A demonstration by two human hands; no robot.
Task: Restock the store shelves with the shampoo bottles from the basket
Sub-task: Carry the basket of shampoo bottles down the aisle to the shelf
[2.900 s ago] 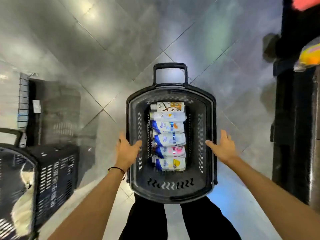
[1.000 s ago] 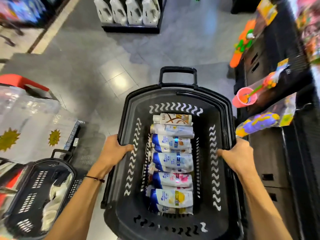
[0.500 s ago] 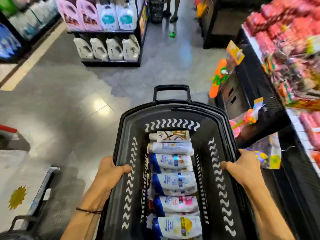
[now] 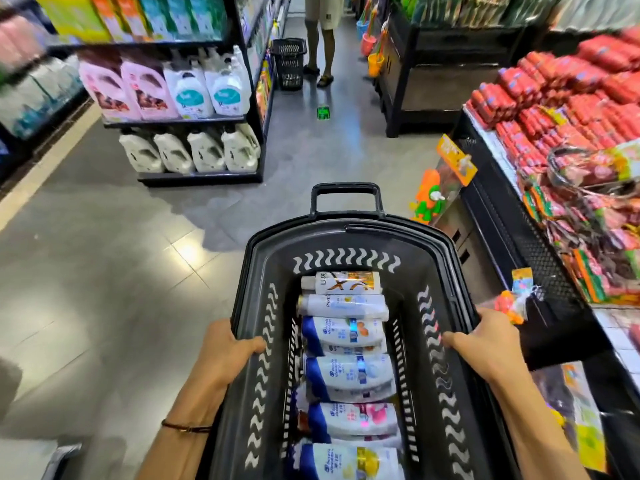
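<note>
A black plastic basket is held up in front of me, its pull handle pointing away. Several shampoo bottles lie side by side across its bottom, a white and gold one farthest, blue and white ones nearer. My left hand grips the basket's left rim with the thumb hooked inside. My right hand grips the right rim the same way. A store shelf with large detergent jugs stands ahead on the left.
A display counter piled with red packets and hanging toys runs close along my right. A person stands in the aisle ahead beside another black basket. Grey tiled floor stretches to my left and ahead.
I have gripped the basket by both rims and lifted it off the floor. My view has risen from the floor to the aisle, shelves and the person ahead.
</note>
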